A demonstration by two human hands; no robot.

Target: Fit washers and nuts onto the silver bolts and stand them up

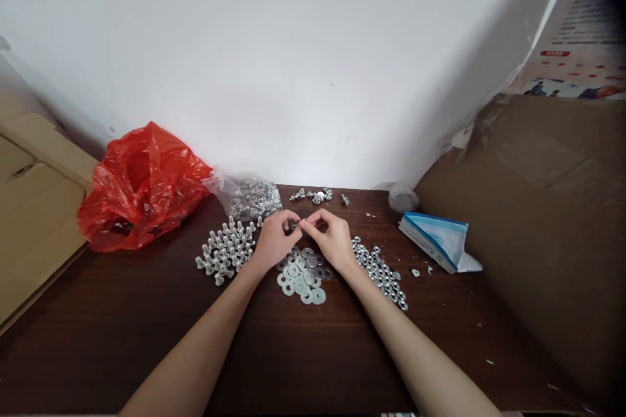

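Observation:
My left hand (278,236) and my right hand (331,234) meet at the fingertips above the washers. Both are closed in a pinch around a small metal bolt (293,225), mostly covered by the fingers. Below them flat round washers (293,271) lie in a loose pile. Bolts (227,247) stand in a group beside my left hand, heads down. Nuts (384,273) are spread to the right, partly behind my right wrist. Several bolts with parts fitted on them (320,196) lie near the wall.
A red plastic bag (144,189) and a clear bag of metal parts (254,199) sit at the back left. At the right are a clear round container (403,197), a blue and white packet (435,241) and a large cardboard box (548,208). More cardboard (39,208) stands at far left.

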